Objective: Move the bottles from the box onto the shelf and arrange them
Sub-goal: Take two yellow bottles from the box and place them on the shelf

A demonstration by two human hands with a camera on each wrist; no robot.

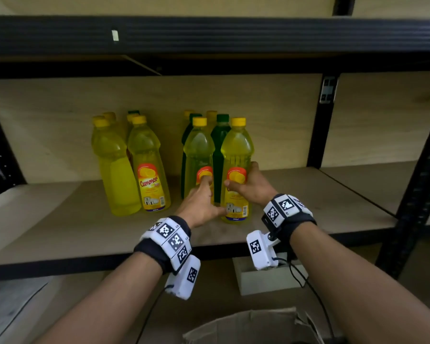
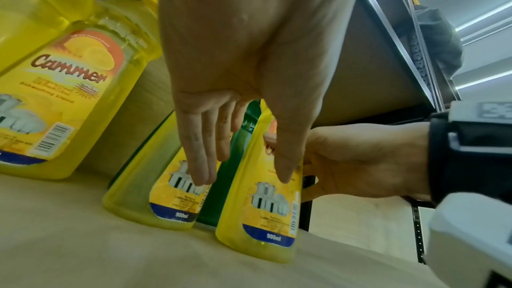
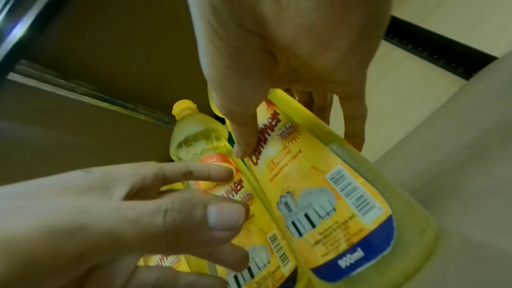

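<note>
On the wooden shelf board I see, furthest left, a cluster of yellow plastic bottles with yellow caps standing upright. Next, my left hand has straight fingers pressing the label of the second yellow bottle, not wrapped round it. Dark green bottles stand behind. My right hand is curled round the front yellow bottle with the lemon label, thumb on the label, base on the shelf. I judge I should steady the neighbour with the left while sliding the gripped bottle level beside it, labels forward. The torn cardboard box sits below.
</note>
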